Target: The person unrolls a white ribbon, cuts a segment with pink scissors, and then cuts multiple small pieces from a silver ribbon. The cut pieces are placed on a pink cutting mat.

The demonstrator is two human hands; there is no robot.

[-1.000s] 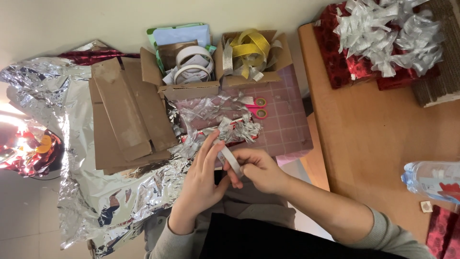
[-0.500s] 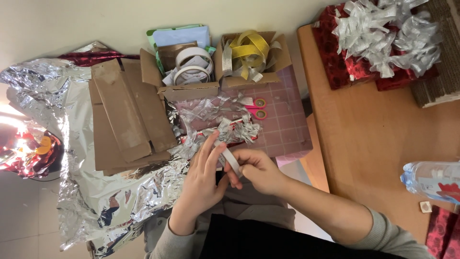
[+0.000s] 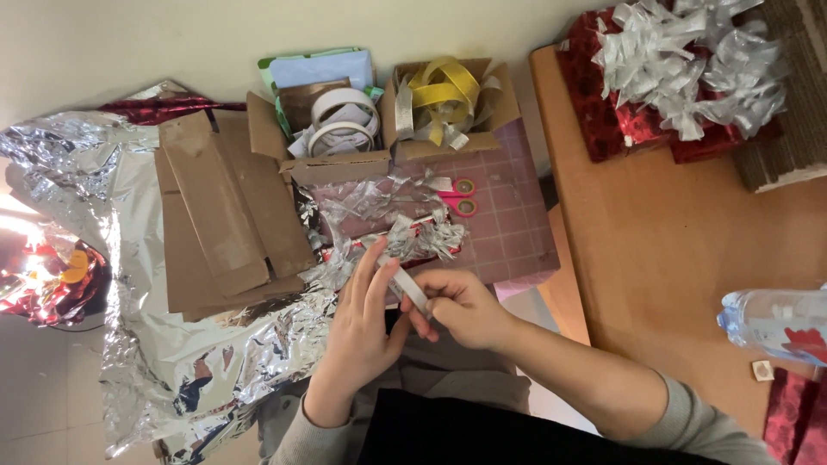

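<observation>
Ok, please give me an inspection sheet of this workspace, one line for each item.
Surface: pink cutting mat, partly covered; wooden table beside it.
Job's things: silver ribbon strip, pinched between both hands; silver bow just beyond it.
Clutter: crumpled foil sheet, flat cardboard pieces, box of tape rolls, box of ribbons, pink scissors, plastic bottle.
Grips: left hand and right hand both closed on the strip.
Cables: nothing seen.
Surroundings: red gifts with silver bows.

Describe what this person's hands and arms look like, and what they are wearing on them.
Both hands, left hand and right hand, are bare: no gloves, and no rings or watch visible. Grey long sleeves are pushed up, leaving the forearms uncovered. A darker garment shows at the body.
</observation>
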